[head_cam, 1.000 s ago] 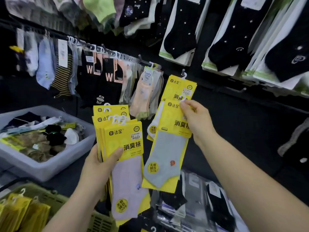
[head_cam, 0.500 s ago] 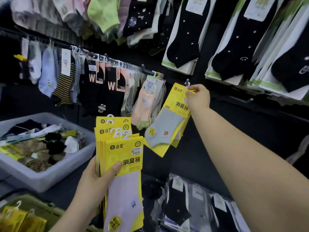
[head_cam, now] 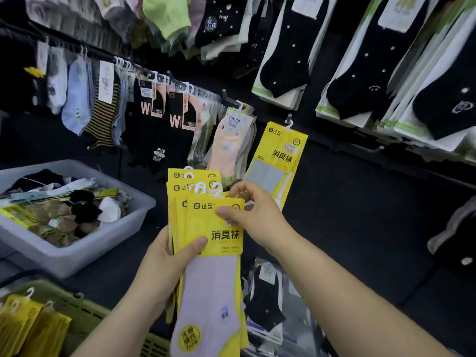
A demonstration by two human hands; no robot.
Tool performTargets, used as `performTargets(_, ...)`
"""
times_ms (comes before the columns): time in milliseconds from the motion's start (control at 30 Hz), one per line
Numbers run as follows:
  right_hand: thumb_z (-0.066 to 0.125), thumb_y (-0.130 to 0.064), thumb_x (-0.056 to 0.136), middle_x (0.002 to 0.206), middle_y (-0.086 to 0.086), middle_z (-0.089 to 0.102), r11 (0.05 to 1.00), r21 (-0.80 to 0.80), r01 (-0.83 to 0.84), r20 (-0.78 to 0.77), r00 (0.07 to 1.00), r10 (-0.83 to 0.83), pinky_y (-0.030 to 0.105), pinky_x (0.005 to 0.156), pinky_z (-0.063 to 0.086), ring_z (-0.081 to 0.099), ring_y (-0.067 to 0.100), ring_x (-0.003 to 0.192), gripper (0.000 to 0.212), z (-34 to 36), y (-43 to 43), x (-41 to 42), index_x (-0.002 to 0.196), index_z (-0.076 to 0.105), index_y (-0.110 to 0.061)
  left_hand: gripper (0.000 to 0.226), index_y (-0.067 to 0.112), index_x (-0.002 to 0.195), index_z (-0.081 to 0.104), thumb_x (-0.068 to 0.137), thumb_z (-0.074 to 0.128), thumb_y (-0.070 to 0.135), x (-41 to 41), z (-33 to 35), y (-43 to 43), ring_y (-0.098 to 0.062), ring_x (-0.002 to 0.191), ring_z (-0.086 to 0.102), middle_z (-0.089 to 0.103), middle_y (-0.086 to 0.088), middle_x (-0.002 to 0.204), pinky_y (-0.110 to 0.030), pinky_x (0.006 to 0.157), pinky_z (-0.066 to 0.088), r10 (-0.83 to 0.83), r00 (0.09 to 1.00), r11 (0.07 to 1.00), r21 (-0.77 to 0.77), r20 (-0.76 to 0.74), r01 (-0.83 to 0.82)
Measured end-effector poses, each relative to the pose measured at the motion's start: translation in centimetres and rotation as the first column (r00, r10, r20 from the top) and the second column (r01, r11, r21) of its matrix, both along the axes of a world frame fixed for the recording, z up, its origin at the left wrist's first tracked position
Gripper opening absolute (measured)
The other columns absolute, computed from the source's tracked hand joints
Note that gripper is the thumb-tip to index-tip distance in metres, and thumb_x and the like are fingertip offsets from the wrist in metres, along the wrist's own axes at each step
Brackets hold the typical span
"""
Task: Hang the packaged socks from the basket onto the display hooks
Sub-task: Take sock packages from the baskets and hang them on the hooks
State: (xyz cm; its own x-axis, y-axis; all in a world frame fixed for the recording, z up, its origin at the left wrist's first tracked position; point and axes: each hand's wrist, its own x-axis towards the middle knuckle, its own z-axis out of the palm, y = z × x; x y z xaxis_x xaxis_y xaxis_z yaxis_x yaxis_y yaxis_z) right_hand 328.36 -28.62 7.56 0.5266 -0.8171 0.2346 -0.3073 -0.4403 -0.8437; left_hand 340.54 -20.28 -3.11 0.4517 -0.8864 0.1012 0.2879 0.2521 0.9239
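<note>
Currently I see the left hand (head_cam: pixel 164 264) gripping a fanned stack of yellow sock packs (head_cam: pixel 180 177) low in front of the wall, thumb laid across the front pack (head_cam: pixel 219 238) and fingers tucked behind. The right hand (head_cam: pixel 255 217) pinches that front pack at its upper right corner, thumb on the face and fingers curled behind, near the white hanger loops. Just above and to the right, another yellow pack (head_cam: pixel 279 155) hangs from a display hook (head_cam: pixel 289 118), beside a peach sock pack (head_cam: pixel 229 145). At lower left the green basket (head_cam: pixel 85 309) holds more yellow packs (head_cam: pixel 38 328). A grey tub (head_cam: pixel 90 251) of loose socks sits behind the basket.
</note>
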Motion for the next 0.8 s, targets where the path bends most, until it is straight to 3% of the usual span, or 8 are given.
performTargets(67,0.078,-0.008,0.076,0.106,0.012,0.059,0.998,0.064,-0.005,0.036,0.999,0.002,0.036,0.070,0.059,0.062,0.021,0.077,0.027,0.3,-0.5,-0.8,0.085,0.059,-0.025,0.055,0.028,0.111,0.062,0.059,0.073,0.043,-0.2,-0.2,0.1,-0.018,0.090,0.072,0.075,0.003,0.103,-0.026,0.064,0.057,-0.081,0.994,0.996,-0.031,-0.071,0.079)
performTargets(167,0.075,-0.005,0.078,0.099,-0.001,0.064,0.993,0.120,-0.008,0.103,0.995,-0.004,0.020,0.058,0.053,0.066,0.009,0.067,0.026,0.7,-1.6,-1.8,0.088,0.065,-0.026,0.040,0.025,0.109,0.064,0.071,0.068,0.035,-0.6,-0.4,0.0,-0.025,0.095,0.071,0.073,-0.005,0.107,-0.028,0.064,0.059,-0.169,0.969,0.983,-0.100,-0.178,0.153)
performTargets(233,0.073,-0.008,0.081,0.099,-0.003,0.066,0.994,0.103,0.045,0.130,0.990,-0.058,0.017,0.057,0.051,0.066,0.005,0.065,0.020,1.1,-2.6,-2.5,0.087,0.066,-0.026,0.037,0.022,0.109,0.064,0.074,0.066,0.031,-0.6,-0.3,-0.3,-0.026,0.095,0.071,0.073,-0.006,0.108,-0.035,0.069,0.058,-0.138,0.966,0.986,-0.119,-0.218,0.114)
performTargets(367,0.066,-0.015,0.087,0.105,0.002,0.068,0.954,0.048,0.294,0.291,0.910,-0.295,0.028,0.072,0.055,0.065,0.014,0.082,0.010,3.3,-5.5,-4.1,0.087,0.068,-0.026,0.024,0.029,0.105,0.066,0.081,0.064,0.025,0.5,0.0,-0.4,-0.016,0.092,0.072,0.074,0.003,0.104,-0.039,0.076,0.052,0.074,0.989,0.992,-0.092,-0.131,-0.087)
performTargets(433,0.065,-0.016,0.088,0.098,0.004,0.068,0.916,0.019,0.401,0.356,0.853,-0.381,0.035,0.076,0.054,0.062,0.017,0.080,0.008,5.1,-7.0,-4.4,0.085,0.067,-0.024,0.021,0.037,0.101,0.067,0.086,0.064,0.023,1.3,0.1,-0.3,-0.012,0.090,0.072,0.074,0.009,0.101,-0.038,0.075,0.053,0.133,0.990,0.988,-0.068,-0.050,-0.136)
performTargets(533,0.063,-0.015,0.088,0.074,-0.001,0.061,0.865,-0.040,0.500,0.398,0.802,-0.445,0.031,0.068,0.050,0.056,0.012,0.065,0.012,7.4,-9.2,-3.6,0.080,0.066,-0.023,0.019,0.038,0.100,0.067,0.086,0.064,0.024,2.5,-0.1,-0.2,-0.012,0.090,0.071,0.074,0.010,0.100,-0.041,0.079,0.054,0.184,0.983,0.982,-0.041,-0.005,-0.184)
performTargets(633,0.063,-0.016,0.089,0.069,-0.008,0.059,0.848,-0.105,0.519,0.373,0.811,-0.451,0.019,0.056,0.048,0.052,0.005,0.057,0.008,8.8,-11.2,-1.7,0.090,0.070,-0.020,0.020,0.037,0.101,0.066,0.084,0.064,0.028,3.1,0.0,-0.3,-0.008,0.086,0.071,0.074,0.014,0.098,-0.036,0.074,0.053,0.206,0.978,0.978,-0.037,-0.014,-0.207)
performTargets(800,0.063,-0.016,0.089,0.068,-0.003,0.058,0.813,-0.104,0.572,0.317,0.794,-0.518,0.030,0.060,0.047,0.049,0.011,0.052,0.016,9.0,-13.8,0.3,0.101,0.073,-0.012,0.022,0.034,0.104,0.066,0.083,0.064,0.027,3.3,0.1,-0.2,-0.006,0.084,0.071,0.074,0.014,0.097,-0.034,0.073,0.052,0.173,0.985,0.984,-0.028,-0.018,-0.174)
